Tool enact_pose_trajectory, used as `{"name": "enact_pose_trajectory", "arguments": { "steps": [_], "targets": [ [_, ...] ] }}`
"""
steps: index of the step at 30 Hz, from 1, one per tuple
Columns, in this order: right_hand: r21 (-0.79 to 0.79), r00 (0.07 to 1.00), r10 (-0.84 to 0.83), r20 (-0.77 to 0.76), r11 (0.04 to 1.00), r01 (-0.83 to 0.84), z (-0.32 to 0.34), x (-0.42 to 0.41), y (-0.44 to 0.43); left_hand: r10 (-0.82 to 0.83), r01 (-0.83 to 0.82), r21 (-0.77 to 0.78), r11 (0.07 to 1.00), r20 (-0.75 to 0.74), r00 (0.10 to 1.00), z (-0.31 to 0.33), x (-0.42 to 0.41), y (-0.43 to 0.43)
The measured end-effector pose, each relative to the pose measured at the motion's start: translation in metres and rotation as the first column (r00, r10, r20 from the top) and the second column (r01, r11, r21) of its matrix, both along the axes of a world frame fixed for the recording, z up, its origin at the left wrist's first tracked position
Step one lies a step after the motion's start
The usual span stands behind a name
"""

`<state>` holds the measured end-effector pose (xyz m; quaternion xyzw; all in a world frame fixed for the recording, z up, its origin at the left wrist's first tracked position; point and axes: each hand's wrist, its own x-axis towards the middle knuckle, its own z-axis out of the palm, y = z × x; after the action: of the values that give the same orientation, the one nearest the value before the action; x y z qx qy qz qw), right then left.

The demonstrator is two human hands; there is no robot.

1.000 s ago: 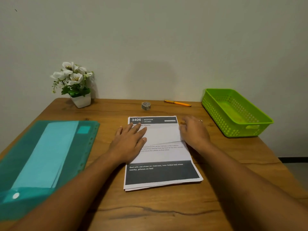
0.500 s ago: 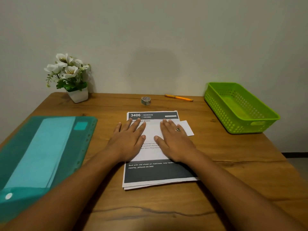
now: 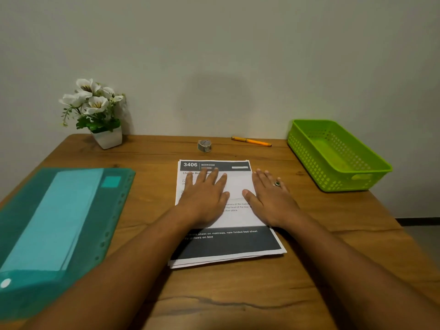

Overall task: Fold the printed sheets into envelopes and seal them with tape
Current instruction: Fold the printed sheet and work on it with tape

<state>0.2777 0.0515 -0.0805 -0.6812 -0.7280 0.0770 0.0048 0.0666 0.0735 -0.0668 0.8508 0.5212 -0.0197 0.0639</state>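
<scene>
A stack of printed sheets [image 3: 228, 244] with a dark header "3406 BEDROOM" lies in the middle of the wooden table [image 3: 238, 294]. A small folded white paper [image 3: 237, 186] rests on the stack's upper part. My left hand [image 3: 204, 196] lies flat on the paper's left side, fingers spread. My right hand [image 3: 269, 196], with a ring, presses flat on the paper's right edge. A small roll of tape [image 3: 204, 146] stands beyond the stack, near the wall.
A green plastic basket [image 3: 333, 156] sits at the right rear. An orange pen [image 3: 251, 141] lies near the wall. A white flower pot [image 3: 104, 136] stands at the left rear. A teal plastic folder [image 3: 54, 229] with pale sheets covers the left side.
My right hand slid from the paper's middle out to its right edge, and the white flap that stuck out past the stack no longer shows. The left hand stayed flat.
</scene>
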Motion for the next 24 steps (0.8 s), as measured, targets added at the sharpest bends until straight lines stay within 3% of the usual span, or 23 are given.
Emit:
{"name": "enact_pose_trajectory", "arguments": {
  "steps": [9,14,16,20,24],
  "targets": [
    [-0.012,0.999,-0.010,0.038,1.000,0.011,0.004,-0.011,0.004,0.071,-0.069,0.030,0.997,-0.042,0.997,-0.012,-0.075,0.004],
    [0.032,0.956,0.293,-0.011,0.956,-0.293,0.010,-0.082,-0.003,0.083,-0.082,0.026,0.996,-0.045,0.996,-0.011,-0.073,0.004],
    [0.059,0.943,0.330,-0.046,0.943,-0.328,0.006,-0.096,-0.005,0.084,-0.083,0.028,0.996,-0.047,0.995,-0.012,-0.073,0.003],
    [0.049,0.954,0.294,-0.055,0.955,-0.292,0.001,-0.071,-0.002,0.081,-0.079,0.039,0.996,-0.052,0.995,-0.012,-0.074,0.004],
    [0.007,0.989,0.146,-0.038,0.989,-0.145,0.003,-0.018,0.002,0.076,-0.074,0.038,0.997,-0.045,0.996,-0.013,-0.075,0.005]
  ]
}}
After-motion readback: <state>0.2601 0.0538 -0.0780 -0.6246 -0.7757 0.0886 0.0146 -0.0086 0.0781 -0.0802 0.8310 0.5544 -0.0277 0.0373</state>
